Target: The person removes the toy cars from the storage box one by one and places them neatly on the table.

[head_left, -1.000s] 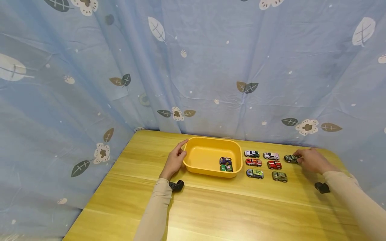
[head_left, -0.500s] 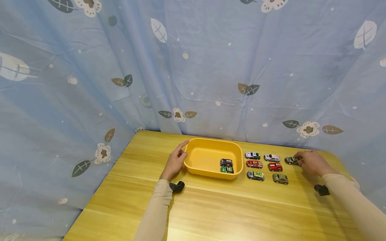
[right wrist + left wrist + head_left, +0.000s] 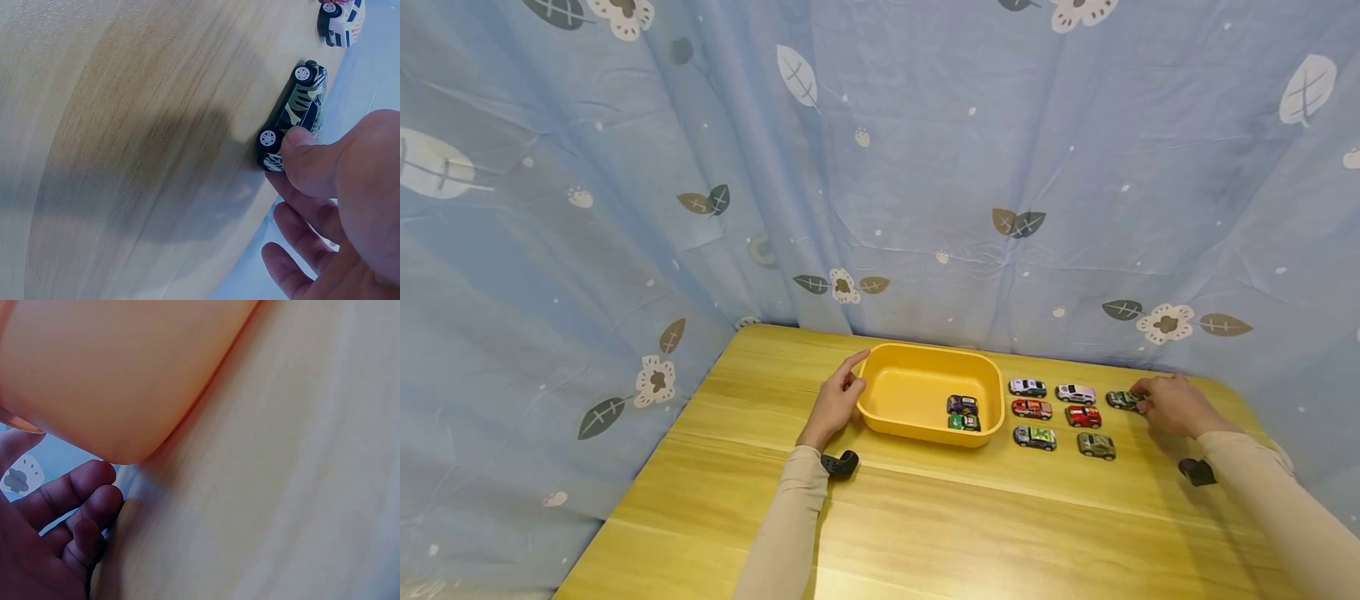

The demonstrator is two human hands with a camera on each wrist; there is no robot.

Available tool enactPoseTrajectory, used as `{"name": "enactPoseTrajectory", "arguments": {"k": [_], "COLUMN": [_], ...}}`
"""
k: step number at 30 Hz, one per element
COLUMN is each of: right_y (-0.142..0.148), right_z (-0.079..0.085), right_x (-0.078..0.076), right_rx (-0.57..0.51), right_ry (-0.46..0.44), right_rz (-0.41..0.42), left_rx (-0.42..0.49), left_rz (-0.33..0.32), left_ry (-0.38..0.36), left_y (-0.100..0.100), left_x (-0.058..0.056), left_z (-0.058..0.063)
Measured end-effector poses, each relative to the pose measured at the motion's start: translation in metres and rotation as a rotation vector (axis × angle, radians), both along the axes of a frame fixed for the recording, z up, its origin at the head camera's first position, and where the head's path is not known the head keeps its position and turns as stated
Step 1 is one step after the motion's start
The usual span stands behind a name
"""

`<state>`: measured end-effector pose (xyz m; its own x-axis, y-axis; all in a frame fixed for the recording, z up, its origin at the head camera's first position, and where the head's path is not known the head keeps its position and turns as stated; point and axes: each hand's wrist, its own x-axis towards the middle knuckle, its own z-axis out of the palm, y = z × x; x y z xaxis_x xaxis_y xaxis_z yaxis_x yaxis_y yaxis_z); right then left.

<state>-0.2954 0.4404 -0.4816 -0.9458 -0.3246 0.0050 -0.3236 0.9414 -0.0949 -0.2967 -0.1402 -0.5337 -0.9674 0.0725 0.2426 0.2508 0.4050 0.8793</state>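
Under the right hand (image 3: pixel 1180 406), pinching the green-and-black camouflage toy car (image 3: pixel 301 106) by one end on the table (image 3: pixel 962 517), with the left hand (image 3: pixel 835 404) loose against the yellow tray (image 3: pixel 902 390), seemingly mid-grasp, next probably calling for a clean lift or release.

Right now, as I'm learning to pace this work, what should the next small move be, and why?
Probably loosen the right hand and let go of the camo car. It appears to rest on the table, roughly in line with the nearest white car, while a purple car and a green car sit in the box.
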Motion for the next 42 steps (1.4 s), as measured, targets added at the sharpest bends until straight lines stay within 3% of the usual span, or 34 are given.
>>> {"name": "enactPoseTrajectory", "arguments": {"k": [15, 22, 30, 42], "right_y": [-0.002, -0.01, -0.047, -0.113], "right_z": [0.014, 0.027, 0.044, 0.045], "right_x": [-0.001, -0.009, -0.014, -0.014], "right_rx": [0.021, -0.003, -0.056, -0.248], "right_ry": [-0.073, -0.014, 0.067, 0.092], "right_rz": [0.021, 0.043, 0.087, 0.18], "left_rx": [-0.013, -0.002, 0.001, -0.007], "left_rz": [-0.004, -0.004, -0.002, -0.001], "left_ry": [0.0, 0.005, -0.004, -0.018], "left_y": [0.0, 0.0, -0.001, -0.001], "left_x": [-0.001, -0.001, 0.001, -0.001], "left_z": [0.002, 0.002, 0.001, 0.001]}}
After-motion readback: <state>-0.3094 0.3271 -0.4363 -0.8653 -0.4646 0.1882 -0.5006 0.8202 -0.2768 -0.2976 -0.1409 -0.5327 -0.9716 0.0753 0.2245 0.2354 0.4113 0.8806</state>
